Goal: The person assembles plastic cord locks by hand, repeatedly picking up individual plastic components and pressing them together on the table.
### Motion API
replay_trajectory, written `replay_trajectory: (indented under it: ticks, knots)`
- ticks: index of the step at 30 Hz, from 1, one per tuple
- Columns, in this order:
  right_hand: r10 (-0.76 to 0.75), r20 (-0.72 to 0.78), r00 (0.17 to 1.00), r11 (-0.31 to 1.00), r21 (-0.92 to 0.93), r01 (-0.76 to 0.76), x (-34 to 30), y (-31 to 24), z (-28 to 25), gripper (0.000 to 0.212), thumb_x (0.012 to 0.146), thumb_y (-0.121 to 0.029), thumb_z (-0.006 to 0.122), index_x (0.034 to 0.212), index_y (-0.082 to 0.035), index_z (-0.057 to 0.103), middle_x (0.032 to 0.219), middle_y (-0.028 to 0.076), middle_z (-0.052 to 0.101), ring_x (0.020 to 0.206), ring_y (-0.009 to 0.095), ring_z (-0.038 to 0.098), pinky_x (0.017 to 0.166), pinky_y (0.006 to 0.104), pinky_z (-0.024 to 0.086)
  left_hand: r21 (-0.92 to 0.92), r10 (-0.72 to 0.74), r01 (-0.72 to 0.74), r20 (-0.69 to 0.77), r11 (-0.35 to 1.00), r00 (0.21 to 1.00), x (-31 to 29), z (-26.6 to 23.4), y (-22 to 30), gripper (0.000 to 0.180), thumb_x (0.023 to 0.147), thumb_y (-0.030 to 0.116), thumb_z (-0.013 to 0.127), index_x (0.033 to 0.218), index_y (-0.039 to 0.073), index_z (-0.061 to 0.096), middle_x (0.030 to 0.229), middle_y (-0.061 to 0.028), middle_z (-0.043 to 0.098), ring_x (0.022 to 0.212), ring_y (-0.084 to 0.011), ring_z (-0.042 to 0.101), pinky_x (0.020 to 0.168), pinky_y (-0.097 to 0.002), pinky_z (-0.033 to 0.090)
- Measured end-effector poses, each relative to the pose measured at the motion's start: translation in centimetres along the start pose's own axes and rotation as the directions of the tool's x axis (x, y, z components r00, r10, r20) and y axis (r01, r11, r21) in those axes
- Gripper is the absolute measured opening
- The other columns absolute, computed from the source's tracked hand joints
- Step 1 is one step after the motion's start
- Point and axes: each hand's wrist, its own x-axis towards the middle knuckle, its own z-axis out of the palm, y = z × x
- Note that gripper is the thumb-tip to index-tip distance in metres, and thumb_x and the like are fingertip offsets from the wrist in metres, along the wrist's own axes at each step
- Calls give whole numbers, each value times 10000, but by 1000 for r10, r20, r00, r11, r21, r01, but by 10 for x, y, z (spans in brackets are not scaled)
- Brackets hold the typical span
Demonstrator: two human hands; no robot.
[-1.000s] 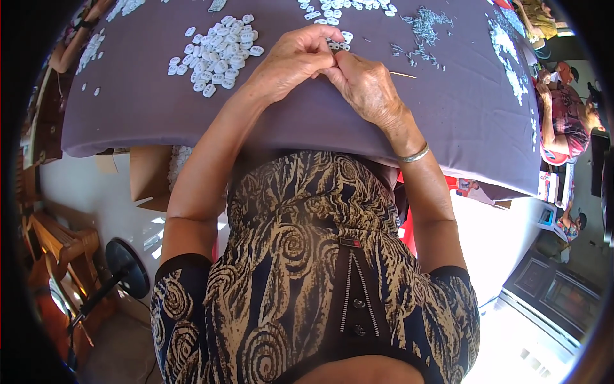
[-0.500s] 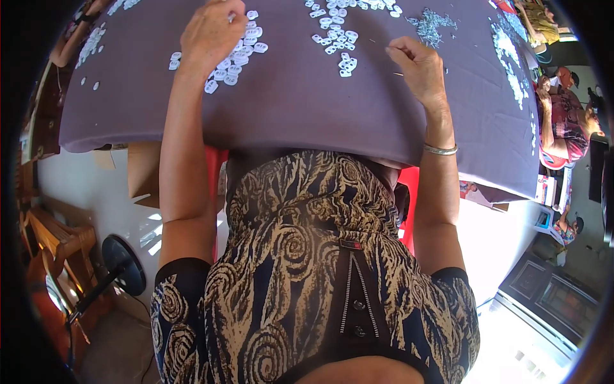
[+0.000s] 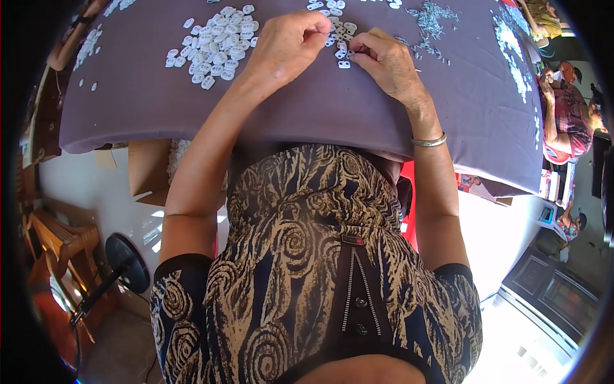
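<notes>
Over the far part of a table [image 3: 307, 118] spread with a dull purple cloth, the person's left hand [image 3: 288, 48] and right hand [image 3: 387, 64] are held near each other but apart. A small cluster of white two-holed pieces [image 3: 343, 63] lies on the cloth between them. The left hand's fingers are curled, with thumb and forefinger drawn close together; I cannot tell whether anything is pinched there. The right hand's thumb and fingertips are bent toward the cluster's near end, right at its edge, and whether they grip a piece is too small to make out. A silvery bangle [image 3: 430, 140] circles the right wrist.

Left of the left hand sits a larger heap of white oval pieces [image 3: 220, 45]. Beyond the right hand, small grey metallic bits [image 3: 432, 19] lie scattered. Under the table's left side stands a cardboard box [image 3: 146, 169].
</notes>
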Motion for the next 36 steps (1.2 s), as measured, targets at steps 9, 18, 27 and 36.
replay_trajectory:
  ticks: [9, 18, 27, 36]
  knots:
    - [87, 10, 996, 992, 88, -88, 1, 1, 4, 155, 789, -38, 691, 936, -24, 643, 805, 39, 583, 677, 114, 558, 644, 271, 477, -4, -30, 30, 136, 1000, 990, -4, 11, 8, 117, 872, 45, 620, 985, 33, 648, 805, -33, 666, 697, -92, 573, 680, -251, 488]
    - [261, 99, 960, 764, 587, -269, -2, -3, -5, 70, 866, -45, 650, 925, -15, 627, 826, -20, 602, 729, 40, 508, 645, 211, 434, -191, 53, -52, -1, 980, 999, -5, 22, 8, 268, 828, 53, 642, 1092, 20, 615, 884, -92, 687, 746, -194, 647, 720, -313, 525]
    - [260, 124, 958, 664, 697, -270, -1, -21, -11, 87, 901, -32, 595, 975, -5, 631, 837, -9, 610, 744, 45, 498, 676, 197, 412, -337, 81, -72, 14, 939, 997, -3, 19, 11, 327, 834, 16, 648, 1155, 32, 589, 856, -61, 682, 735, -120, 628, 703, -270, 525]
    - [254, 128, 959, 612, 746, -262, -2, -19, -7, 92, 898, -36, 608, 979, -5, 636, 867, -1, 625, 779, 52, 535, 695, 197, 429, -469, 56, -57, -16, 882, 998, -1, 23, 8, 258, 849, -6, 626, 1102, 11, 583, 821, -18, 651, 719, -68, 585, 669, -223, 495]
